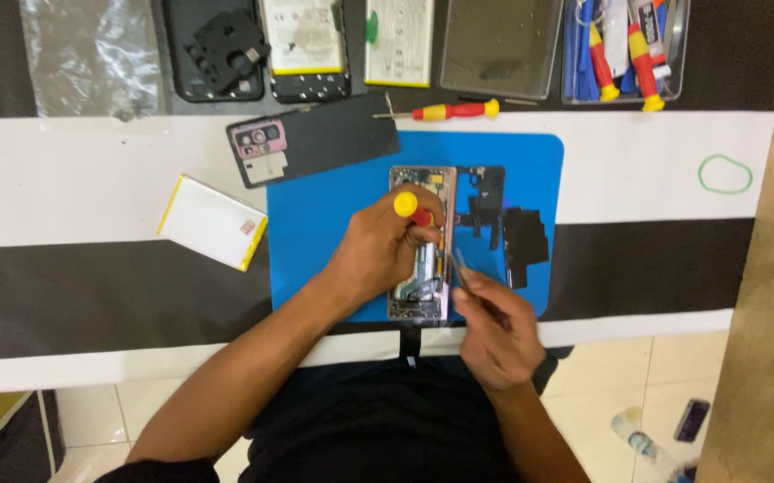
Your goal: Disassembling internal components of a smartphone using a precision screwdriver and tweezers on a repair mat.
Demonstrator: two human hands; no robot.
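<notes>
Head view looks straight down on a striped black and white worktop (92,295) with a blue mat (315,233) in the middle. On the mat lies an opened phone (422,179), its back off and its inner parts bare. The left hand (382,246) is curled tight around a small screwdriver (412,209) with a yellow cap and red grip, its tip down inside the phone body. The right hand (499,326) is closed on thin tweezers (460,268), whose points reach the phone's right edge. Just right of the phone, still on the mat, lie loose black cover pieces (507,228). Above the mat's left corner rests the dark back cover (315,143) with its pink camera block, and left of the mat sits a white battery (212,222) with yellow edges. A second red and yellow screwdriver (449,111) lies above the mat. Along the far edge stand containers: a clear plastic tray (677,49) at the right holds red and yellow screwdrivers and blue tools; beside it a clear tray (499,45) shows only a dark smudge inside; further left lie another battery (398,40), a phone frame with a battery in it (304,45) and a black frame (217,49) carrying a loose black part. A green rubber band (725,173) lies at the right.
</notes>
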